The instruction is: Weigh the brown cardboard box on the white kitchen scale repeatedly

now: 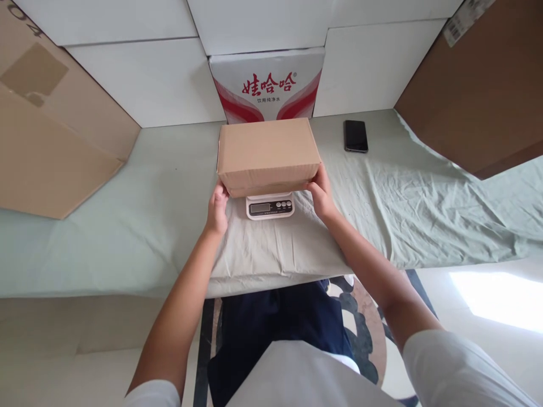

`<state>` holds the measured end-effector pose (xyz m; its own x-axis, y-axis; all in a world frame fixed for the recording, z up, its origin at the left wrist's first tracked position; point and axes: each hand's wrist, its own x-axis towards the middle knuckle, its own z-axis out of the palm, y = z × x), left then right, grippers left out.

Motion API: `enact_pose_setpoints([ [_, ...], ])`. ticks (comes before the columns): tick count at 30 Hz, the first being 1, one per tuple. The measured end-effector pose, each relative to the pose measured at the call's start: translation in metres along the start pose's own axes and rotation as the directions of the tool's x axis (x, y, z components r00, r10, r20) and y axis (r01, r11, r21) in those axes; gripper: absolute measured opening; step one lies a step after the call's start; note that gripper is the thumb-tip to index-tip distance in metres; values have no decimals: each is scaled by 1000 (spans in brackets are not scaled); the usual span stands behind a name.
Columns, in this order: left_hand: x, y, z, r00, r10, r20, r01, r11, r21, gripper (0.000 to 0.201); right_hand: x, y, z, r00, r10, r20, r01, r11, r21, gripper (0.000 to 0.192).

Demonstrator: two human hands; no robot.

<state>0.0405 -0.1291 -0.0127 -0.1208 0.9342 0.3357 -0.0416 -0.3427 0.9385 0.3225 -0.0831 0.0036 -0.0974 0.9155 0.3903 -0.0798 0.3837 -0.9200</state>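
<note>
Though on scale [270,206], box [268,154] between hands

Seen from the scale [270,206] outward, two bare forearms run back to short white sleeves, the right sleeve [458,370] wide and loose, the left sleeve [155,394] showing only as a rounded edge. The left hand [218,210] and right hand [321,194] wear no gloves, rings or watch. Below the scale, a white shirt front [305,376] hangs over dark navy trousers [271,325].
</note>
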Motion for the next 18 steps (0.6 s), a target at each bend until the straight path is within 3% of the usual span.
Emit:
enact_pose_setpoints([
  [4, 3, 3, -3, 999, 42, -22, -43, 999, -24, 82, 2, 5, -9, 998, 5, -70, -1, 998, 70, 83],
  [8, 5, 2, -7, 998, 52, -34, -54, 997, -48, 79, 5, 11, -20, 987, 57, -152, -39, 992, 118, 84],
  [18, 6, -6, -12, 998, 50, -39, -52, 997, -53, 78, 4, 11, -15, 981, 107, -163, -72, 975, 211, 90],
])
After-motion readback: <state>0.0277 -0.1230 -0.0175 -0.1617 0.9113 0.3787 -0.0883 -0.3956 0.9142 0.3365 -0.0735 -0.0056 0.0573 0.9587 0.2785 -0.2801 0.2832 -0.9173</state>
